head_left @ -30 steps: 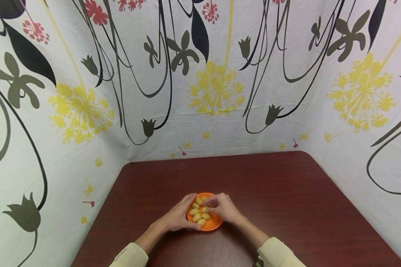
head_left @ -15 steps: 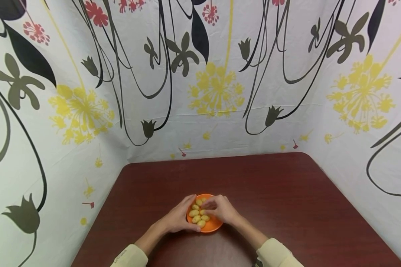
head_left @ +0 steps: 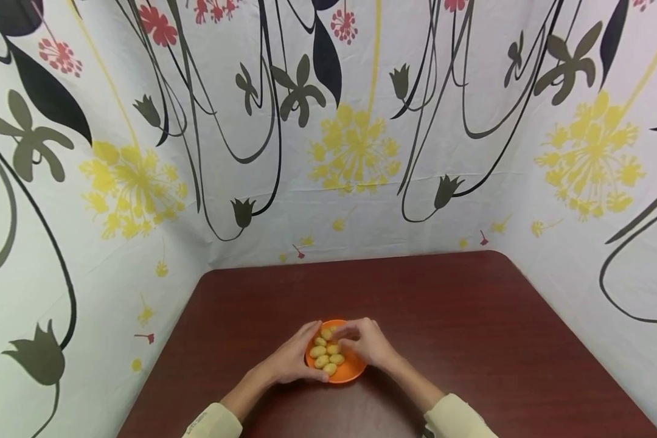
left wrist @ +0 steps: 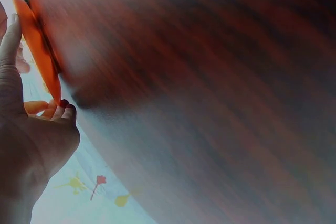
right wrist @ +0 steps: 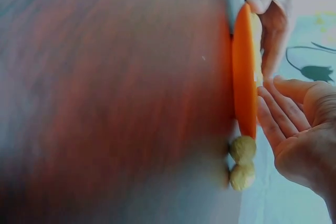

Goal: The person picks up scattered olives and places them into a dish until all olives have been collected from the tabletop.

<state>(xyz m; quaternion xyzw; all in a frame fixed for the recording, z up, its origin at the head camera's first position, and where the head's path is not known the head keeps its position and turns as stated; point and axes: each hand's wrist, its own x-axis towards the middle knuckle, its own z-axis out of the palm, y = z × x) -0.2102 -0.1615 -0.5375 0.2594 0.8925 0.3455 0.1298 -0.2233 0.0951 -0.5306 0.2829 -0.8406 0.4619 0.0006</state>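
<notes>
An orange plate point(head_left: 352, 368) with several small yellowish potatoes point(head_left: 318, 351) lies on the dark red table. My left hand point(head_left: 291, 356) grips its left side; the left wrist view shows the thumb along the plate point(left wrist: 38, 45) and fingertips at the other end of its edge. Over the plate's right part reaches my right hand point(head_left: 370, 344), thumb and forefinger apart above the potatoes. In the right wrist view its fingers point(right wrist: 286, 113) extend fairly straight by the rim, and I see nothing pinched. Two more potatoes point(right wrist: 242, 149) sit beside the plate there; the head view hides them.
The reddish-brown table point(head_left: 443, 304) stretches out around the plate. White cloth point(head_left: 356, 225) printed with flowers rises behind it and along both sides. Pale sleeves point(head_left: 215, 421) cover both forearms near the bottom.
My right hand's thumb and fingers have shifted slightly among the potatoes, drawing a little to the right. The left hand keeps its hold on the plate. The whole head view has slid slightly downward.
</notes>
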